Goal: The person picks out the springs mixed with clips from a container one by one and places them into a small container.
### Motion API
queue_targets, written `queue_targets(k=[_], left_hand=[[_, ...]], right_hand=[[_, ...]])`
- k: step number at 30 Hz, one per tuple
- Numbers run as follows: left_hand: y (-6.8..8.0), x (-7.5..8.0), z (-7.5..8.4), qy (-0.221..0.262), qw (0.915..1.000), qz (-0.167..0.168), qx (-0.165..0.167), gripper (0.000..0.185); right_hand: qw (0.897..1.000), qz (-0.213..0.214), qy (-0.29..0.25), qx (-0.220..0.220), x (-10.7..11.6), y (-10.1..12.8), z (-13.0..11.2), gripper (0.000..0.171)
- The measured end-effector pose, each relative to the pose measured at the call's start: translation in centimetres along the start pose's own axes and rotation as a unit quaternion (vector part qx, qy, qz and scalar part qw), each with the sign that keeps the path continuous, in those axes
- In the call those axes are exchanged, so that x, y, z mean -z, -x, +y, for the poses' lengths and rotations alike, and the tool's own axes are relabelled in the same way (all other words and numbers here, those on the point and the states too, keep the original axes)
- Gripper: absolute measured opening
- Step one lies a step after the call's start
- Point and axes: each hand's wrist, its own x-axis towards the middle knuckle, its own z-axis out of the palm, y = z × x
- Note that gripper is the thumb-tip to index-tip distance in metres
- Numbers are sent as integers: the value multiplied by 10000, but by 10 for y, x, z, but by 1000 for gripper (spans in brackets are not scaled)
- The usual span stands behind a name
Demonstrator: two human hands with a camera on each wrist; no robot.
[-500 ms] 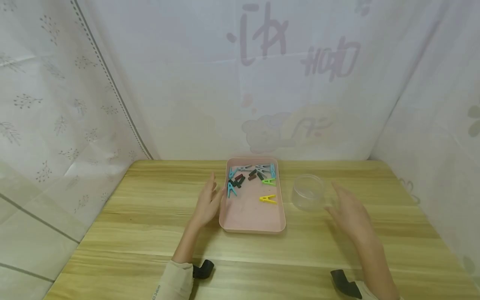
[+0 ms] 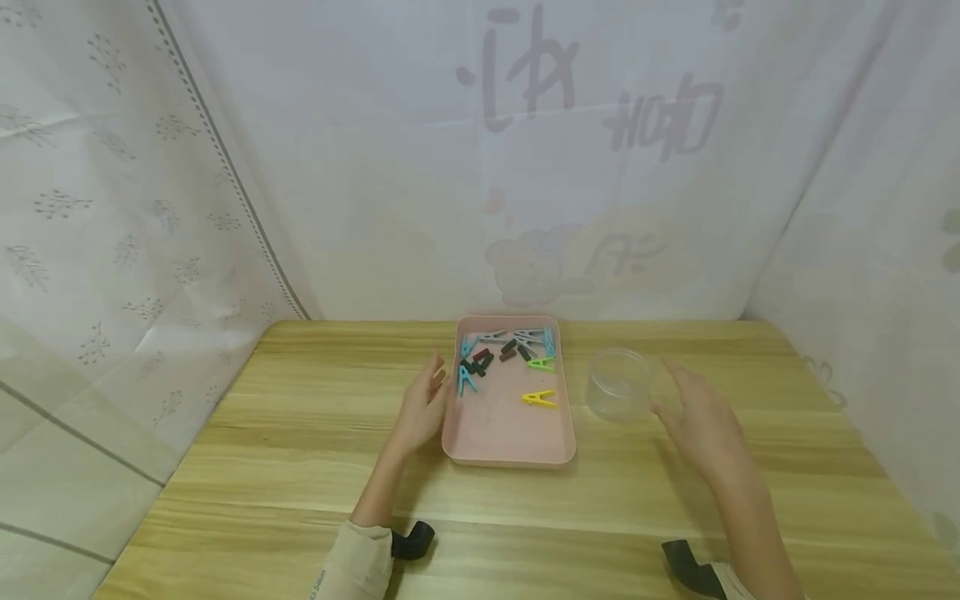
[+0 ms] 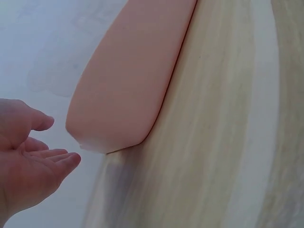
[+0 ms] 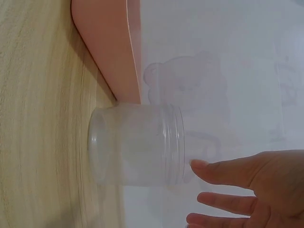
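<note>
A pink tray (image 2: 510,446) sits mid-table with several coloured clothes pegs inside, among them a yellow peg (image 2: 538,398), a green peg (image 2: 540,363) and a blue peg (image 2: 464,380). My left hand (image 2: 424,408) hovers open beside the tray's left wall, fingers relaxed; the left wrist view shows the left hand (image 3: 28,156) just short of the tray (image 3: 128,80). A clear plastic jar (image 2: 618,384) stands right of the tray. My right hand (image 2: 697,417) is open just right of the jar, apart from it; the right wrist view shows its fingers (image 4: 228,173) near the jar (image 4: 137,145).
The wooden table (image 2: 300,450) is enclosed by white printed cloth (image 2: 525,167) at the back and both sides. Black wrist mounts (image 2: 412,540) show near the front edge. Bare wood lies left of the tray and in front of it.
My left hand has shifted slightly right, closer to the tray's left wall. The right hand and jar stay about where they were.
</note>
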Motion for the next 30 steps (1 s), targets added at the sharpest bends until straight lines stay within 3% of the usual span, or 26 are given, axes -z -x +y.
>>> queue_targets(k=[13,30], left_hand=[[0,-10,3,-73,9999,-42,-79,55],[-1,-12,0,-132,9998,155,-20,50]], right_hand=[[9982,405,-15,443,-3,1,-17,75],[9975,272,-113,650,0,-12,-40,66]])
